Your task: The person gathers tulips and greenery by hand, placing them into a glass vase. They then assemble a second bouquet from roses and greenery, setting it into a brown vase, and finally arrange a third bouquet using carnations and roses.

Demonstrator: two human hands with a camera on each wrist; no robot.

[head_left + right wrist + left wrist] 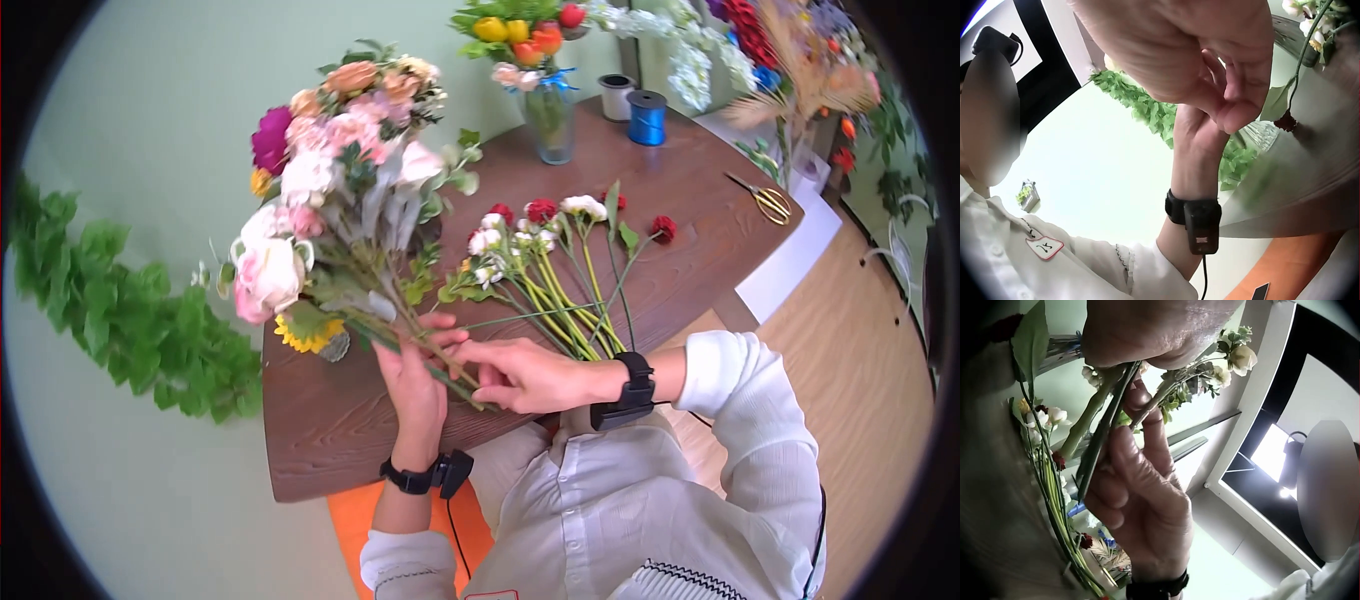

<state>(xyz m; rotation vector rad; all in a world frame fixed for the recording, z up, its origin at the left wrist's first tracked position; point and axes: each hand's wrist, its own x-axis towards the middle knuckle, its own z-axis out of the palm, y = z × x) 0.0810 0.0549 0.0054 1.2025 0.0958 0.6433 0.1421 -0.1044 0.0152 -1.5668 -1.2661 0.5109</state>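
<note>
A large bouquet [350, 170] of pink, peach and white blooms with a sunflower [308, 334] leans up and left over the table. My left hand [415, 385] grips its stems from below. Beside it my right hand [530, 375] pinches the lower stems [455, 372] between thumb and fingers; in the left wrist view that hand [1147, 487] has its fingers round a stem. The right wrist view shows the right hand [1197, 56] close up, hiding most of the stems. A bunch of red and white flowers [540, 230] lies right of the hands, green stems toward me.
On the wooden table [690, 190] stand a glass vase [550, 125] of tulips, a blue ribbon spool [647, 118] and a white spool [616, 98]. Scissors [768, 200] lie at the right edge. Green vines [130, 310] hang at the left; tall dried and coloured flowers [800, 70] stand back right.
</note>
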